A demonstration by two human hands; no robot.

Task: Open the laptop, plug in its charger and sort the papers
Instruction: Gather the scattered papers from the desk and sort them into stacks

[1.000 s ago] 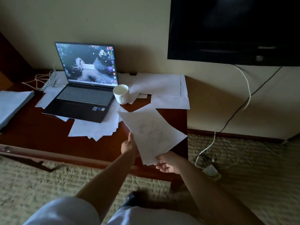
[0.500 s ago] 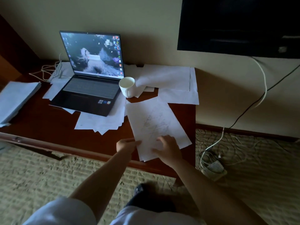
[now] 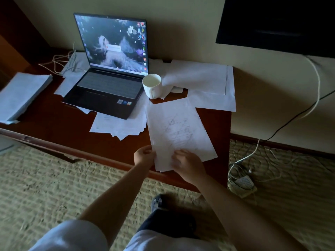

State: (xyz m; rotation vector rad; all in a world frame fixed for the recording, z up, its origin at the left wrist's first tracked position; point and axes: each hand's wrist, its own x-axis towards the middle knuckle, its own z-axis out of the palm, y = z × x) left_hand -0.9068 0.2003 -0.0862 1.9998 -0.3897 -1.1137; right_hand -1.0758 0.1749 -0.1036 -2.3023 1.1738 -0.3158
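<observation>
Surface: dark wood desk (image 3: 54,124) against a beige wall, carpet below.
Left hand (image 3: 144,156): pinches the near-left edge of the sketched sheets (image 3: 178,134).
Right hand (image 3: 188,164): fingers spread flat on the sheets' near edge, pressing them to the desk.
Laptop (image 3: 110,73): open, screen lit, beyond the left hand (loose papers (image 3: 119,126) under it).
Mug (image 3: 153,86): beyond the grip, beside the laptop.
Stack (image 3: 21,96): far left.
</observation>
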